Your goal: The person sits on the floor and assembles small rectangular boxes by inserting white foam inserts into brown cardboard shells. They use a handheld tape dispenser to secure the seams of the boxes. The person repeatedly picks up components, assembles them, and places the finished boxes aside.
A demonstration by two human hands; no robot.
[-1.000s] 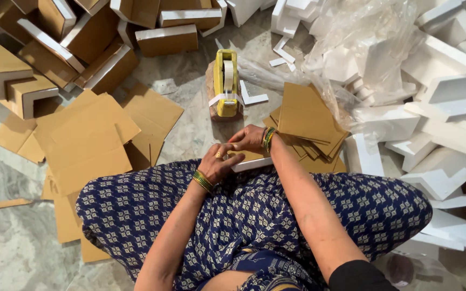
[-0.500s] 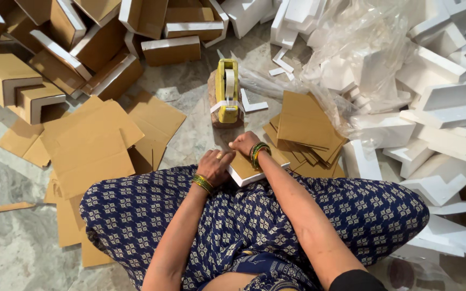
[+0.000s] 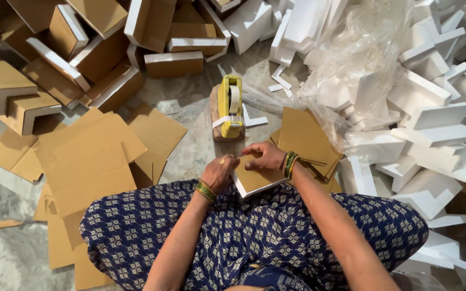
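Cardboard-faced foam piece (image 3: 257,180) on lap just below yellow tape dispenser (image 3: 230,106) — light, stiff, crumbly at edges, best pinched at rim — left hand (image 3: 218,173) and right hand (image 3: 265,156) fingers closed on its top edge.

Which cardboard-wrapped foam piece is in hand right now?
The small flat one on the lap, held between left hand and right hand. The other wrapped pieces lie piled on the floor, upper left.
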